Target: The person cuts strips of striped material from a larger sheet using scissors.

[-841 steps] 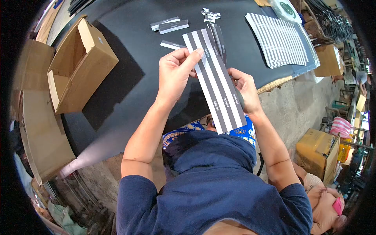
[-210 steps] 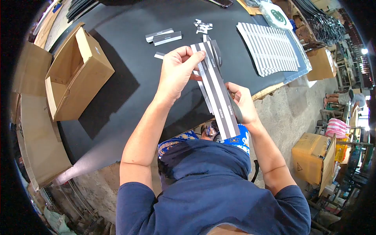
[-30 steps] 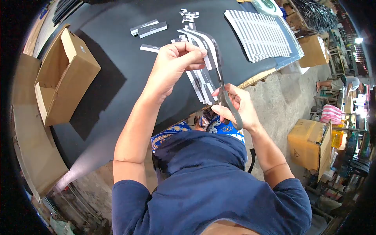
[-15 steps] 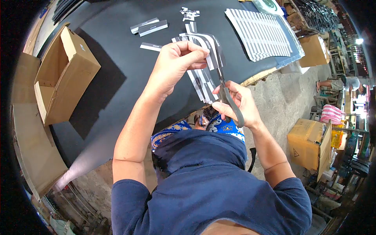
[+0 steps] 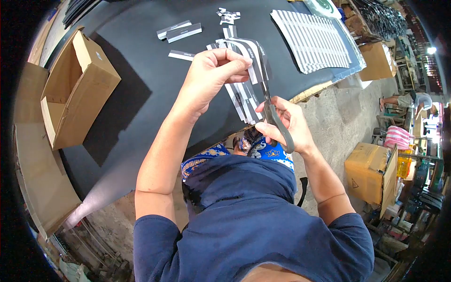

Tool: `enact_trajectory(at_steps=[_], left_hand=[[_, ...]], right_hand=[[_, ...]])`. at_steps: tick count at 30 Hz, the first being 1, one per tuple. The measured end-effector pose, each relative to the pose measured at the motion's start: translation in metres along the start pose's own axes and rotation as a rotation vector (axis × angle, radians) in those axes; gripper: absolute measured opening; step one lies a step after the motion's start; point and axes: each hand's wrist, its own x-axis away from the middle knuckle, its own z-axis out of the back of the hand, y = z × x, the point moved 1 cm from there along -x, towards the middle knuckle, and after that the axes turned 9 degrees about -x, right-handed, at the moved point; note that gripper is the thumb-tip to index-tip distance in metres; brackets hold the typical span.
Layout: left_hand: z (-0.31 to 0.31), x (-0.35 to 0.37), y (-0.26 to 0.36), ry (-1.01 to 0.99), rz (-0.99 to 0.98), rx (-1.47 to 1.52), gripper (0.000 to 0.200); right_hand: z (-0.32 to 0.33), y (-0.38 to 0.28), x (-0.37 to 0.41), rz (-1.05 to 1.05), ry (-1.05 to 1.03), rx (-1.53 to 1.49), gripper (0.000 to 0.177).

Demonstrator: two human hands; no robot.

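Observation:
Between the thumb and fingers of my left hand (image 5: 218,73) is a black-and-white printed strip (image 5: 255,61), bent in a curve above the table. My right hand (image 5: 287,123) grips the dark handles of a pair of scissors (image 5: 279,123). The blades point away from me and lie against the strip, just right of my left fingertips. Beneath my hands several cut strips (image 5: 242,105) are spread in an overlapping pile near the table edge. Part of that pile is hidden by my left hand.
On the black tabletop (image 5: 136,51) lie two short labels (image 5: 184,33), a single label (image 5: 181,55) and small scraps (image 5: 228,17). Striped sheets (image 5: 310,41) are stacked at the right. An open cardboard box (image 5: 84,89) stands left. Another person (image 5: 418,101) is at far right.
My hands stay in nearly the same place. The scissors and strip have shifted very slightly. In the background, the other person has moved a little.

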Motion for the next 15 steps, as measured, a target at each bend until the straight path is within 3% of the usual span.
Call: enact_trajectory(at_steps=[15], left_hand=[[0.0008, -0.0011, -0.0032, -0.003, -0.011, 0.031, 0.011]], right_hand=[[-0.0016, 0.0017, -0.0016, 0.004, 0.021, -0.001, 0.041]])
